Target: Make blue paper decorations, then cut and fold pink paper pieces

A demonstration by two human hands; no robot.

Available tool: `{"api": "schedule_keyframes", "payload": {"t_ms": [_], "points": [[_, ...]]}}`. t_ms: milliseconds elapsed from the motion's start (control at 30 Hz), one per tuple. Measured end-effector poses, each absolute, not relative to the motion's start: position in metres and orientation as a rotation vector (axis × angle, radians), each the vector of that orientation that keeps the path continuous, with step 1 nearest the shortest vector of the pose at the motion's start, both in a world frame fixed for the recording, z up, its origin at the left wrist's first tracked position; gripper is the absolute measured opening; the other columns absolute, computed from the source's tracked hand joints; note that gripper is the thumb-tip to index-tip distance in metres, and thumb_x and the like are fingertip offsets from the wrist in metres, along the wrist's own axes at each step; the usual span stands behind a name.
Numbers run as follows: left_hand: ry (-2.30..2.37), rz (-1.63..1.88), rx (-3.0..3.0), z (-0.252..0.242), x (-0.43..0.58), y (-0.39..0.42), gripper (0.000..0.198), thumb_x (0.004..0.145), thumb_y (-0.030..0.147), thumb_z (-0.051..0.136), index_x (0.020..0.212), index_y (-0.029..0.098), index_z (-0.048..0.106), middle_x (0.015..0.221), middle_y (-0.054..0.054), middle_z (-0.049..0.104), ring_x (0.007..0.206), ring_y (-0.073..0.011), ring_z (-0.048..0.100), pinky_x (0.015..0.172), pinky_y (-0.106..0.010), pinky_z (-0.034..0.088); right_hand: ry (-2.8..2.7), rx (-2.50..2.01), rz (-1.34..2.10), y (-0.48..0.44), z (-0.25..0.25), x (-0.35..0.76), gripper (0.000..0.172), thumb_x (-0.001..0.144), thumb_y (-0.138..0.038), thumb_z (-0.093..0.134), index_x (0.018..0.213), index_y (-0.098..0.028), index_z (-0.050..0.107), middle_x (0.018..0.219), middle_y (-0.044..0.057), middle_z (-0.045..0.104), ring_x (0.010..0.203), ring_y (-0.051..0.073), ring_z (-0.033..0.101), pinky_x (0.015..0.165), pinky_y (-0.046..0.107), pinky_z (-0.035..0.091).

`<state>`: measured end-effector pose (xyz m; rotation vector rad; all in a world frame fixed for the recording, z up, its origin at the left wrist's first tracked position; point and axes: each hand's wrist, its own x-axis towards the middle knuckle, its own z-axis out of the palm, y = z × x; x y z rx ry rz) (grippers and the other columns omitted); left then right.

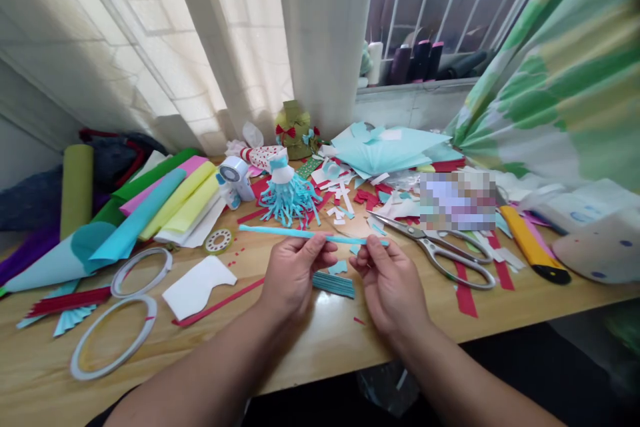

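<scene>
A thin light-blue paper strip (270, 231) stretches level between my two hands over the middle of the table. My left hand (295, 270) pinches it partway along, and its free end sticks out to the left. At the strip's other end, thumb and fingers of my right hand (393, 283) are closed on it. Below it, between the hands, lies a folded teal paper piece (334, 285). A light-blue fringed paper tassel (289, 197) with a white band stands just behind. Large metal scissors (435, 247) lie to the right of my right hand, blades partly spread.
Rolls of double-sided tape (114, 337) and a white paper cutout (197, 287) lie at left, near coloured crepe paper rolls (155, 207). Paper scraps (343, 197) and light-blue sheets (390, 150) cover the back. A yellow utility knife (533, 243) rests at right.
</scene>
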<state>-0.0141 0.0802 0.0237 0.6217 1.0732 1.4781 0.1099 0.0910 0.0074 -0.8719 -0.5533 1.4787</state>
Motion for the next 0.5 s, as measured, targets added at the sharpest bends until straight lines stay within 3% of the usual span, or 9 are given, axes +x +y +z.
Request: {"api": "schedule_keyframes", "payload": {"t_ms": [167,233,367,500], "points": [[1.188,1.38,0.722,0.025,-0.02,0.082,0.025,0.066,0.034,0.074,0.071,0.01,0.069,0.061,-0.004,0.069,0.05,-0.0097,0.059,0.052,-0.021,0.049,-1.006,-0.89,1.364,0.103,0.008,0.139,0.024,0.077,-0.043,0.063,0.078,-0.02,0.07,0.078,0.002,0.065,0.073,0.016,0.059,0.067,0.029,0.049],[1.226,1.238,0.818,0.027,-0.02,0.081,0.025,0.067,0.035,0.073,0.068,0.01,0.069,0.061,-0.005,0.069,0.05,-0.0105,0.059,0.051,-0.022,0.048,-1.365,-0.97,1.309,0.108,0.016,0.151,0.023,0.076,-0.041,0.064,0.081,-0.02,0.072,0.081,0.004,0.068,0.077,0.019,0.061,0.07,0.03,0.048],[1.228,0.973,1.019,0.03,-0.017,0.076,0.027,0.068,0.035,0.071,0.058,0.01,0.067,0.054,-0.005,0.066,0.048,-0.0118,0.058,0.052,-0.023,0.046,-1.85,-1.08,1.331,0.107,0.03,0.158,0.015,0.073,-0.034,0.067,0.074,-0.02,0.074,0.074,0.003,0.071,0.069,0.019,0.062,0.064,0.028,0.046],[1.249,0.912,1.118,0.028,-0.017,0.077,0.028,0.07,0.036,0.068,0.056,0.011,0.066,0.051,-0.004,0.064,0.048,-0.0124,0.057,0.053,-0.024,0.043,-1.904,-1.156,1.346,0.103,0.026,0.151,0.016,0.073,-0.032,0.066,0.065,-0.02,0.073,0.06,0.0,0.066,0.056,0.014,0.053,0.052,0.024,0.037]]}}
